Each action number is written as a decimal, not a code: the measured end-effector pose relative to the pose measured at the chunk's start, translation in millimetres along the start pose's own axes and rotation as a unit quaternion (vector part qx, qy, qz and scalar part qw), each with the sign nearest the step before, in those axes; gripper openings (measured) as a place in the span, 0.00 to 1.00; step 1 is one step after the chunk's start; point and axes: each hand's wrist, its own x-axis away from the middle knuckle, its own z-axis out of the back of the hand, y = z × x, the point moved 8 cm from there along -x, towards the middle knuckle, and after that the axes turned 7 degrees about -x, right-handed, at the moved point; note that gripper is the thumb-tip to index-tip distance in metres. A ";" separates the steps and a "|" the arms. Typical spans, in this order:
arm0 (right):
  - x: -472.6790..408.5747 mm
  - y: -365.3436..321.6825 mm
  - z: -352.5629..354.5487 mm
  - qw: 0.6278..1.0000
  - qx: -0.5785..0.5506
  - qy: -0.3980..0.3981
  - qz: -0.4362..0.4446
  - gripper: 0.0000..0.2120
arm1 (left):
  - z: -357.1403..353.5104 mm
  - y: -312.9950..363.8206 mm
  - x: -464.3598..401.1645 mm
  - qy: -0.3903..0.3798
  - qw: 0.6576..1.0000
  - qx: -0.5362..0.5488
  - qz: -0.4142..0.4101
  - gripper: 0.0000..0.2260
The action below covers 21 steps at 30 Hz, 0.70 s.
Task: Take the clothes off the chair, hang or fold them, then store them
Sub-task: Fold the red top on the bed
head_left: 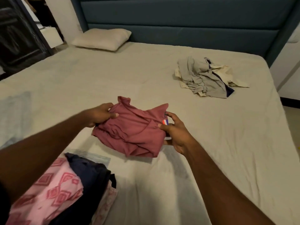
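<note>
I have both hands on the red shirt [133, 132], which lies part-folded on the bed [211, 143], near the middle of its near half. My left hand [100, 115] pinches the shirt's upper left edge, thumb on top and fingers curled under; my right hand [174, 132] pinches the right edge beside a small striped tag [165, 122], the other fingers loosely spread. Progress, as I judge it: a stack [65, 189] of pink patterned and dark garments sits at the near left corner and looks folded — no chair is in view. Outstanding: this fold, then the crumpled grey and cream pile [206, 77] far right, and storing everything. Room to move: bare sheet surrounds the shirt on all sides; the pile is well apart, the stack nearer. The bed's right edge drops off beyond the pile — a pillow [102, 38] lies at the headboard [178, 21].
</note>
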 end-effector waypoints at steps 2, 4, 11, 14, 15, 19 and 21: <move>-11.0 4.3 -31.8 0.999 0.027 0.008 0.016 0.22 | 31.3 -21.5 10.3 0.019 0.999 -0.010 0.033 0.11; -18.2 19.9 -52.0 0.995 0.098 0.019 0.026 0.22 | 47.0 -47.8 19.0 0.037 0.994 -0.065 0.074 0.11; -22.5 56.8 -35.2 0.978 0.202 0.053 -0.021 0.13 | 35.6 -54.2 8.1 0.082 0.918 -0.367 0.124 0.17; -30.4 29.3 -0.4 0.974 0.203 0.100 0.018 0.08 | 25.5 -1.4 -7.2 0.167 0.888 -0.418 0.092 0.20; -33.5 19.4 11.6 0.972 0.202 0.116 0.029 0.07 | 17.8 16.9 -14.3 0.180 0.886 -0.421 0.075 0.20; -41.1 -24.4 67.4 0.955 0.219 0.181 0.082 0.05 | -36.2 83.6 -60.5 0.151 0.936 -0.317 -0.007 0.16; -43.7 -44.0 99.7 0.941 0.236 0.217 0.107 0.06 | -71.2 110.3 -82.4 0.120 0.967 -0.221 -0.043 0.16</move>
